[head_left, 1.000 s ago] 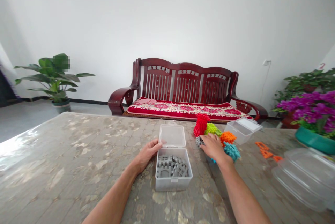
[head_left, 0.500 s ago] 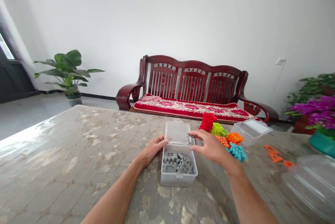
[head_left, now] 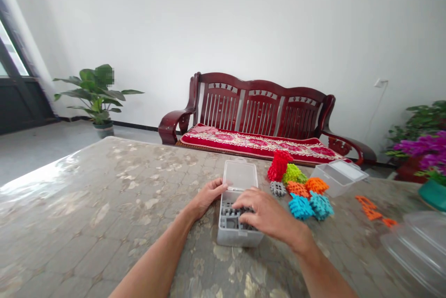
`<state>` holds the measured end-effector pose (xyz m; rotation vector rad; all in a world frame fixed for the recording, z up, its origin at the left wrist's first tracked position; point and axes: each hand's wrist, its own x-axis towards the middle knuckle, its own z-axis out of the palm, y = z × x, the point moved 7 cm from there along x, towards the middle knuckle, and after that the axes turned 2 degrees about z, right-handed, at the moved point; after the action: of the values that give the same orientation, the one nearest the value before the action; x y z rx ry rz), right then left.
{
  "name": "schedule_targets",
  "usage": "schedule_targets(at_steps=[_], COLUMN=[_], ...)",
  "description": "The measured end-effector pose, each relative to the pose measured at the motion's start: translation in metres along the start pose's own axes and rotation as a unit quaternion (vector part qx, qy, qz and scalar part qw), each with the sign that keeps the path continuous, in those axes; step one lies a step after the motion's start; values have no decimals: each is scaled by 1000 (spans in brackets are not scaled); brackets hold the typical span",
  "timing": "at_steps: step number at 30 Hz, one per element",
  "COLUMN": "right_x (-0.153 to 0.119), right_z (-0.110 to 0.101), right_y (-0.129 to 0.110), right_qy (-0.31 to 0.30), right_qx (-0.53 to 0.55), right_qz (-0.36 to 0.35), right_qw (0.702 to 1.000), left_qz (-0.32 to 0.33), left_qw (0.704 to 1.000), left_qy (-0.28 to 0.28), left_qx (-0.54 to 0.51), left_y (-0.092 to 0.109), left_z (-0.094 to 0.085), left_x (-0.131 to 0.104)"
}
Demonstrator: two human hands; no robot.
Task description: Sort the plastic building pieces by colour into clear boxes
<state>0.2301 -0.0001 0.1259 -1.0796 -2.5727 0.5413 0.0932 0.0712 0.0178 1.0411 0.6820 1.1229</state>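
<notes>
A clear plastic box (head_left: 239, 240) with its lid (head_left: 240, 175) tipped back stands on the table before me. Grey interlocking plastic pieces (head_left: 229, 222) lie inside it. My left hand (head_left: 210, 196) grips the box at its back left corner by the hinge, thumb along the lid's lower edge. Over the right half of the box is my right hand (head_left: 263, 212), fingers curved down among the grey pieces, thumb and fingertips apart. It covers part of the contents. Right of the box sits a grey assembled block (head_left: 278, 189).
Red (head_left: 278, 165), lime green (head_left: 294, 174), orange (head_left: 316, 185) and blue blocks (head_left: 301, 206) cluster to the right. Behind them is another clear box (head_left: 334, 182). Loose orange pieces (head_left: 369, 208), a clear plastic container (head_left: 414, 242) and a flowerpot (head_left: 434, 193) are farther right.
My right hand has moved from beside the lid, where grey plastic showed at its fingers, down into the box. The grey block on the table is now uncovered. My left hand stays put.
</notes>
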Motion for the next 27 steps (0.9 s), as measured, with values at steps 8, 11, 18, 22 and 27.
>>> schedule_targets(at_steps=[8, 11, 18, 22, 27], right_x=[5, 5, -14, -27, -31], right_z=[13, 6, -49, -52, -30], right_y=[-7, -3, 102, 151, 169], right_qy=[5, 15, 156, 125, 51], right_qx=[-40, -20, -83, -202, -251], right_qz=[-28, -35, 175, 239, 276], right_qw=[999, 999, 969, 942, 926], left_qz=[2, 0, -18, -21, -23], left_qw=[1000, 1000, 1000, 1000, 1000], left_qy=[-5, -8, -1, 4, 6], left_qx=[5, 6, -3, -3, -4], left_y=[-2, -3, -9, -7, -8], left_z=[-1, -2, -6, -5, -5], left_x=[1, 2, 2, 1, 1])
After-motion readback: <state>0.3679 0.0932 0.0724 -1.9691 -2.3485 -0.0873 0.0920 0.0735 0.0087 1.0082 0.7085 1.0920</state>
